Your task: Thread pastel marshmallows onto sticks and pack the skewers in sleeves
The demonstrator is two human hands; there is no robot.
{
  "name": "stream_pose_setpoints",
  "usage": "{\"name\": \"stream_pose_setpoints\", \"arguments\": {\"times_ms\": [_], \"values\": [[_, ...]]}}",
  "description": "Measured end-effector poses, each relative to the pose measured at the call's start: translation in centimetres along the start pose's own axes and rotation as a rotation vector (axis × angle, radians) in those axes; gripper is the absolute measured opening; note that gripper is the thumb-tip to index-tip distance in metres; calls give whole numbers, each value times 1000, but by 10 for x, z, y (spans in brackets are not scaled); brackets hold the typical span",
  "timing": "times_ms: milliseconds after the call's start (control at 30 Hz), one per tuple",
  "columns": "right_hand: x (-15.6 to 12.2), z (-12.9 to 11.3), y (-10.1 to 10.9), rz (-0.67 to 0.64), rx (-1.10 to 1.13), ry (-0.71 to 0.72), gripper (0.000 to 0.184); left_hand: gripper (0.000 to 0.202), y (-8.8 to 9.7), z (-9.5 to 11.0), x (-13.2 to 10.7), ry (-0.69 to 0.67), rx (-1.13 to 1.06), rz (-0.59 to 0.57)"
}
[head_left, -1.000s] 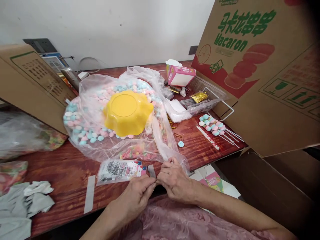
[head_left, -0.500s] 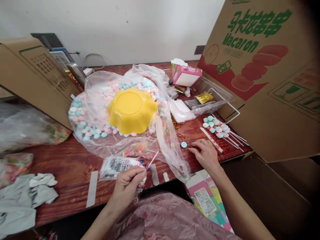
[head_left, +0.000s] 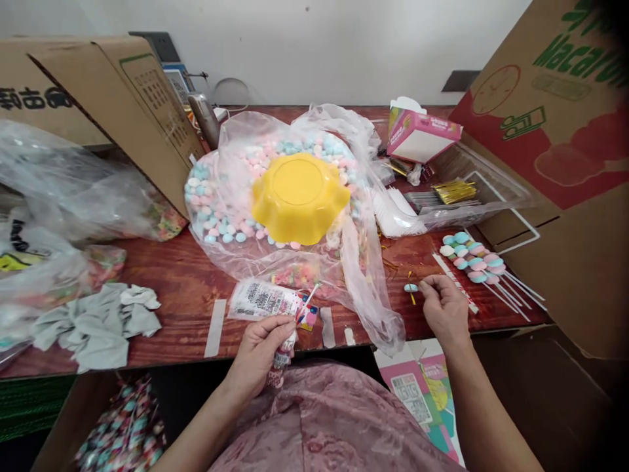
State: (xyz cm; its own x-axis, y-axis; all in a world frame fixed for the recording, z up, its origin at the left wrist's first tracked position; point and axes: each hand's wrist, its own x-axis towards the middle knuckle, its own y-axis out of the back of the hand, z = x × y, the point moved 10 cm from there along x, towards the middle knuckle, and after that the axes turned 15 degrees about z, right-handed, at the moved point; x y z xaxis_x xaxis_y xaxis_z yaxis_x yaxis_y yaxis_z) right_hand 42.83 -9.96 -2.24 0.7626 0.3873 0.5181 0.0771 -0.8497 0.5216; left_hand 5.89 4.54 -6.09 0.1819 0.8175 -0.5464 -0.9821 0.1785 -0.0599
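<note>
My left hand (head_left: pixel 268 344), low in front of the body, is closed around a small bagged candy skewer (head_left: pixel 278 367). Its thin white stick points up past the thumb, and the printed clear wrapper hangs below the fingers. Over the table's right part, my right hand (head_left: pixel 445 305) has its thumb and fingers pinched together. Right at those fingertips is a small light-blue disc (head_left: pixel 410 287) with a gold twist tie (head_left: pixel 413 298) across it. What the pinch itself holds is hidden. More gold twist ties (head_left: pixel 390 262) lie just behind.
A yellow scalloped bowl (head_left: pixel 299 190) sits upside down on a bag of pastel candies (head_left: pixel 221 226). Candy skewers (head_left: pixel 476 259) lie at right, before a clear tray (head_left: pixel 496 203) of ties. Cardboard boxes (head_left: pixel 162 118) flank the table; a grey cloth (head_left: pixel 98 328) lies at left.
The view has turned left. My right fingers have closed from a loose spread into a pinch beside the blue disc, which now has a gold tie across it. My left hand keeps its hold.
</note>
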Motion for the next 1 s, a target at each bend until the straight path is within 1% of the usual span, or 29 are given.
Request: {"name": "stream_pose_setpoints", "arguments": {"times_ms": [67,133,200,233,300,333,367,400,467,500,533,567,600,667,733,800,900,967,1000], "values": [[3,3,4,50,32,-32,17,35,2,-1,1,-32,5,-5],[8,1,8,97,70,-52,17,32,0,4,0,-73,22,-20],[10,-11,17,153,116,-63,18,28,-5,14,-3,-129,53,-34],[8,-22,20,169,147,-67,19,26,-10,21,-5,-166,73,-43],[-2,-56,22,154,230,-53,25,22,-22,34,-9,-250,112,-67],[-11,-78,19,109,295,-33,27,22,-29,40,-10,-290,128,-87],[-22,-105,15,55,356,19,26,22,-36,43,-11,-324,138,-108],[-37,-135,6,-51,411,101,26,22,-42,45,-11,-347,139,-132],[-74,-192,-16,-284,513,300,38,24,-48,45,-9,-379,120,-159],[-92,-214,-23,-348,549,402,45,25,-48,46,-8,-399,106,-155],[-106,-230,-29,-370,575,481,51,25,-45,46,-7,-423,94,-140],[-116,-241,-35,-366,586,538,55,26,-41,48,-7,-451,87,-120],[-123,-247,-40,-349,587,573,57,26,-36,49,-7,-477,85,-99],[-129,-250,-53,-348,575,585,57,27,-26,52,-9,-508,86,-82],[-132,-248,-67,-428,580,540,56,26,-19,53,-10,-502,79,-90],[-133,-242,-82,-559,606,432,52,23,-13,53,-10,-498,88,-94],[-136,-231,-101,-797,662,188,44,21,-5,58,-9,-559,147,-52],[-139,-228,-108,-934,719,44,38,21,-3,59,-8,-589,173,-32],[-137,-227,-109,-963,743,-12,36,22,-2,58,-6,-584,171,-27]]}}
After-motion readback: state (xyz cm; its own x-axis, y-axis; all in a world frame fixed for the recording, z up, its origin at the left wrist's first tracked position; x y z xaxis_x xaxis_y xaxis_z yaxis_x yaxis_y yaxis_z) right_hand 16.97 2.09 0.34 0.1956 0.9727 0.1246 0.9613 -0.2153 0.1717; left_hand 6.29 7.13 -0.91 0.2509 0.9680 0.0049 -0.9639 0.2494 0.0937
